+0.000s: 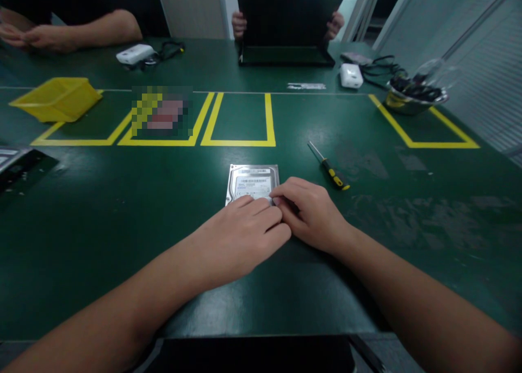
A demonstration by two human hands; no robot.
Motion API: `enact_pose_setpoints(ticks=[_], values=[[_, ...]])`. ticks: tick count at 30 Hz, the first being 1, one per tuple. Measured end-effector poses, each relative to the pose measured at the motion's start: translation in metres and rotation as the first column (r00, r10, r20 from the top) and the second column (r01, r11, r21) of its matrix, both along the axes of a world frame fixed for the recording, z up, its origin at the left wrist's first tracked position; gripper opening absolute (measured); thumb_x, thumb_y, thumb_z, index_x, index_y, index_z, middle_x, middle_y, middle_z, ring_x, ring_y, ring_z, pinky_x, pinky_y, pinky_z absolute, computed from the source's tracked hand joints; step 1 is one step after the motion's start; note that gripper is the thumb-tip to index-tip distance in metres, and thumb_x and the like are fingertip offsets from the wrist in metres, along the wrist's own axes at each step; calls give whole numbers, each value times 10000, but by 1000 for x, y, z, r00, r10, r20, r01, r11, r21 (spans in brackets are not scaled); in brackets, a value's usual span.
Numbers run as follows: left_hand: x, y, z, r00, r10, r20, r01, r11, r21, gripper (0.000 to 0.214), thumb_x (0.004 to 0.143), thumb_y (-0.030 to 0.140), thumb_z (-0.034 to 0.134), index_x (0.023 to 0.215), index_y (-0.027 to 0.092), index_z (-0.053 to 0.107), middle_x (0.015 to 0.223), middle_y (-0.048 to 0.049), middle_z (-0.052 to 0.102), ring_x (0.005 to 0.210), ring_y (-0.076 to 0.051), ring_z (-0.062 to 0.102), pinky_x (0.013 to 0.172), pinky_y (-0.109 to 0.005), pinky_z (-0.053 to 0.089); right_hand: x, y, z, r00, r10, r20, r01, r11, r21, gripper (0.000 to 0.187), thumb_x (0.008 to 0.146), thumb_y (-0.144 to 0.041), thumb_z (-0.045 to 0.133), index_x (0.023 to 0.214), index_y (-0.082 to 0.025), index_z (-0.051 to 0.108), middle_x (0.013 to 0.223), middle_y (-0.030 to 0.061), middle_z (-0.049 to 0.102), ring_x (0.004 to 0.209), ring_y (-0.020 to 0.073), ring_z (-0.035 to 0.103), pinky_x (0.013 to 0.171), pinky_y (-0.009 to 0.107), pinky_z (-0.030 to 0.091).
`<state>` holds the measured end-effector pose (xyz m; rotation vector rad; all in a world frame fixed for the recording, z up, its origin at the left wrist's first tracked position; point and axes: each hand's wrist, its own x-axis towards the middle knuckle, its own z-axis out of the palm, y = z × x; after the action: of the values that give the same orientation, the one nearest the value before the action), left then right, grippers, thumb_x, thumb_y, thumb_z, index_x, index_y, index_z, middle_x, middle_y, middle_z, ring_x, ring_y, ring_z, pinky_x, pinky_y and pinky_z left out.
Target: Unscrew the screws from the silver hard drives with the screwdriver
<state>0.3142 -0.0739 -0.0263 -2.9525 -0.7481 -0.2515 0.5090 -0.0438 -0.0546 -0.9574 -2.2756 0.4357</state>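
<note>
While a hard drive (253, 178) is lying flat on the bench (163, 210) with its label facing up, the head view is showing both hands close together at its near side. The left hand (249, 230) is resting palm down over the drive's near part, its fingers bent and hiding that edge; whether they are gripping the drive or only pressing on it, I cannot tell. The right hand (312, 212) is sitting at the drive's right side, thumb and forefinger coming together near its edge, but whether they are pinching anything small is not showing.

The step in hand is seeming to be fine finger work at the drive's near right portion, with the left hand probably steadying it. A screwdriver (334, 174) is lying loose to the right of the drive, out of either hand, its tip pointing away from the person. The next move is likely calling for a still drive, a light fingertip touch and a clearer sight of the covered edge. Well beyond the drive, another person's hands (239, 25) are holding a dark panel (285, 22) upright, and a yellow bin (61, 101) is standing far to the drive's left.
</note>
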Motion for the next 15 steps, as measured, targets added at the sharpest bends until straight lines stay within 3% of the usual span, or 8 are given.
enact_pose_setpoints(ticks=[15], values=[[-1, -1, 0, 1000, 5, 17, -5, 1000, 1, 67, 957, 190, 536, 974, 183, 600, 959, -49, 625, 901, -233, 553, 768, -394, 445, -1, 0, 1, 1000, 7, 19, -7, 1000, -15, 187, 906, -148, 512, 959, -96, 684, 828, 54, 616, 756, 131, 554, 687, 262, 418]])
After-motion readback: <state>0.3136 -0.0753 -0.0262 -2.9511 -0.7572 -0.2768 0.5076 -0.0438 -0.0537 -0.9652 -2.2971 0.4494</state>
